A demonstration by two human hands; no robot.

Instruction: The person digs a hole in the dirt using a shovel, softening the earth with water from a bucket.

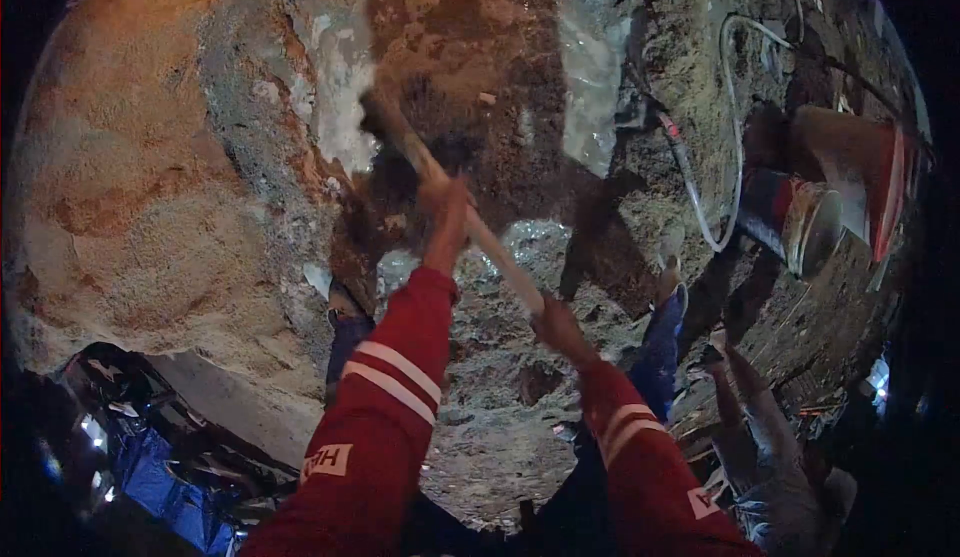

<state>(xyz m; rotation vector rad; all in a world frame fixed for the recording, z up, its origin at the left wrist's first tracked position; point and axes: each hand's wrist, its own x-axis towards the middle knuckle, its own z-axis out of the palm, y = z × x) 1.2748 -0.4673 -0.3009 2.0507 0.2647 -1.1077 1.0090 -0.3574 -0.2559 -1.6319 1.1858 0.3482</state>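
1. Rough ground (490, 417), lumpy and wet in places, centre and 6 o'clock.
2. Sand heap (130, 227), broad and tan, spread across 8 to 10 o'clock from me.
3. Dark damp patch (500, 57) at 12 o'clock, with pale wet streaks (592, 87) along its flanks.
4. Another person (775, 447) at 4 o'clock, in dim light, mostly shadowed.
5. Blue sheeting (165, 487) at 8 o'clock, crumpled, among dark objects I can't make out.
6. Pale hose (741, 142) looped at 2 o'clock, the bottom of its bend on the ground near the bucket.
7. My red sleeves, white-banded: left sleeve (390, 387) reaching up from 7 o'clock, right sleeve (640, 437) from 5.
8. Wooden handle (502, 262), near centre, slanting from 11 o'clock at its far end to between 4 and 5 at its near end. Far end dark and blurred, over the edge of the damp patch; tool type can't be told.
9. Bucket (820, 222) at 3 o'clock, pale-rimmed, well apart from my hands.
10. My left hand (448, 205), at 11 o'clock: fingers curled round the handle's upper stretch, no visible gap.
11. My right hand (562, 330), between 4 and 5: fingers wrapped about the handle's near end; individual fingertips too blurred to tell.
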